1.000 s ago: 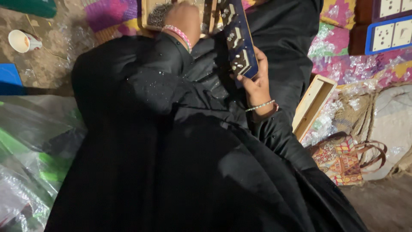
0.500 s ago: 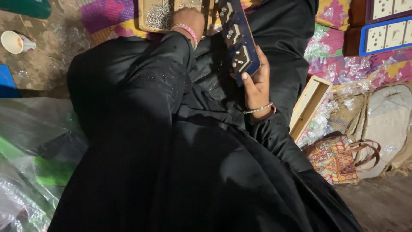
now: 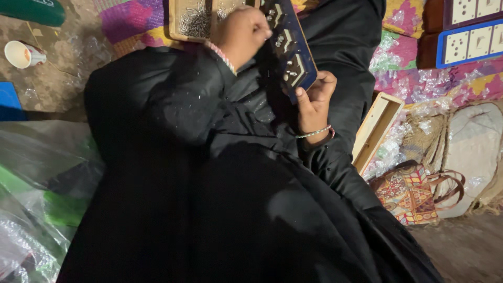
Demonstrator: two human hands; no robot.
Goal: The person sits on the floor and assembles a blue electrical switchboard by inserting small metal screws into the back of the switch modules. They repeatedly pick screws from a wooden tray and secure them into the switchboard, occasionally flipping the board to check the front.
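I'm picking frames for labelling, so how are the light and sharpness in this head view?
Head view: dim, warm light; the black garment swallows detail; left hand slightly motion-blurred beside the screw tray; right hand and blue panel fairly sharp; glare on the plastic wrap at left.

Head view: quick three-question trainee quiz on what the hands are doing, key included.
1. True or false: the right hand grips the dark blue panel by its lower end.
2. The left hand is closed above: A) the paper cup B) the wooden tray of small screws C) the patterned bag
3. Fill in: both wrists wear ____.

Key: 1 true; 2 B; 3 bangles.
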